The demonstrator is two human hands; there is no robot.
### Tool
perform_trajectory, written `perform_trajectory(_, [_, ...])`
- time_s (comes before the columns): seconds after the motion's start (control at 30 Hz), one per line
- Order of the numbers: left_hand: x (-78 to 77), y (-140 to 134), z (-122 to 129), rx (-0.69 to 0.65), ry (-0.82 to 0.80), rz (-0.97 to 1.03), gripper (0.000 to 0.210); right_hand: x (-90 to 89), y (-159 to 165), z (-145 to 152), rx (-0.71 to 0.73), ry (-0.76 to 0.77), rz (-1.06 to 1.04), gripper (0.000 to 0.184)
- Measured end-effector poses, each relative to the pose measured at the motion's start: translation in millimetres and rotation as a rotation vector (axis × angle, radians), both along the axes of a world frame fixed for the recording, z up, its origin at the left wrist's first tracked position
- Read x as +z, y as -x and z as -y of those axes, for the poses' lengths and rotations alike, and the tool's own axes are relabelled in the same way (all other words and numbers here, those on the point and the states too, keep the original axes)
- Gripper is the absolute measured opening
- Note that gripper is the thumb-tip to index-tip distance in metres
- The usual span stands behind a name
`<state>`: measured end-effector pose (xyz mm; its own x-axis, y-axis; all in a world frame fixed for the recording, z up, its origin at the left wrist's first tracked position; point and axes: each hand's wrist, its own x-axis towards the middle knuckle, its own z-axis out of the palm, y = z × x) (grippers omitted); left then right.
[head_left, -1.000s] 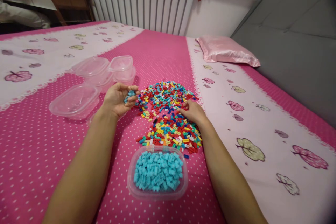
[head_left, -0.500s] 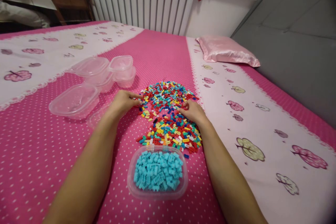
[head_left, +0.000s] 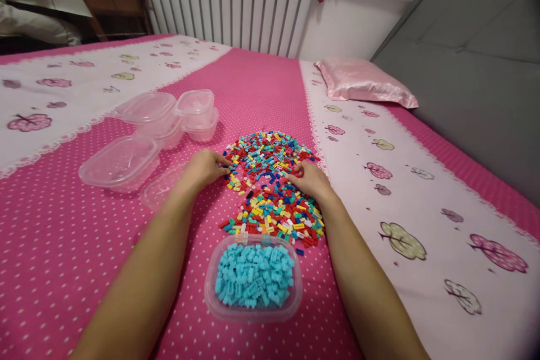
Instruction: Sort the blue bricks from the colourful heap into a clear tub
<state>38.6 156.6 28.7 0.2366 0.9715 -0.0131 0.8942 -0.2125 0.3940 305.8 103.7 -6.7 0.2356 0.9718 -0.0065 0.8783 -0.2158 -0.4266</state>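
A heap of small mixed-colour toy building bricks (head_left: 270, 154) lies on the bed, with a second cluster nearer to me. My left hand (head_left: 206, 169) touches the heap's left edge, its thumb and forefinger stretched out and slightly apart by a few blue bricks. Along the right side, my right hand (head_left: 310, 180) rests with fingers curled and the thumb close to the forefinger; whatever is between them is too small to make out. Closest to me stands a clear plastic tub (head_left: 210, 298) filled with light-blue bricks (head_left: 254, 275).
Clear lidded containers (head_left: 120, 163) stand at the left, some stacked, near a clear lid (head_left: 158, 188) partly behind my left forearm. A pink pillow (head_left: 365, 81) lies by the grey headboard (head_left: 464, 50). Beyond the bed are a radiator (head_left: 228, 5) and a seated person's leg (head_left: 37, 22).
My left hand has shifted slightly toward me and to the right, its thumb and forefinger drawing closer together. My right hand stays almost in the same place.
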Motion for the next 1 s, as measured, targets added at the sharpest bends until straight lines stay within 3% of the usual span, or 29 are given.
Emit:
perform_trajectory(0.27, [2.3,-3.3,1.4,0.04,0.014,0.067,0.024,0.9,0.1,-0.2,0.007,0.004,0.01,0.028])
perform_trajectory(0.33, [4.4,-4.0,3.7,0.077,0.023,0.179,0.019,0.3,-0.2,-0.5,0.009,0.001,0.01,0.028])
perform_trajectory(0.4, [7.3,-6.1,7.2,0.115,0.069,0.421,0.012,-0.4,-0.4,-0.7,0.01,-0.004,0.013,0.027])
perform_trajectory(0.47, [11.8,-9.9,11.9,0.142,0.185,0.743,0.005,-1.3,-0.6,-1.0,0.009,-0.008,0.015,0.027])
perform_trajectory(0.53, [18.6,-14.9,16.9,0.151,0.377,1.042,0.013,-1.7,-0.7,-1.0,0.008,-0.009,0.015,0.027])
perform_trajectory(0.67, [34.9,-24.3,24.9,0.169,0.817,1.454,0.023,-1.3,-0.8,-0.8,0.009,-0.003,0.0,0.028])
perform_trajectory(0.77, [44.4,-28.0,29.5,0.217,0.99,1.6,0.021,-0.5,-0.8,-0.8,0.007,0.001,0.0,0.027])
perform_trajectory(0.87, [51.0,-28.9,35.1,0.264,1.045,1.629,0.019,0.0,-0.6,-1.0,0.005,0.003,0.002,0.027])
perform_trajectory(1.0, [59.2,-29.9,43.6,0.177,1.088,1.598,0.025,0.9,-0.2,-0.9,0.0,0.003,-0.001,0.029])
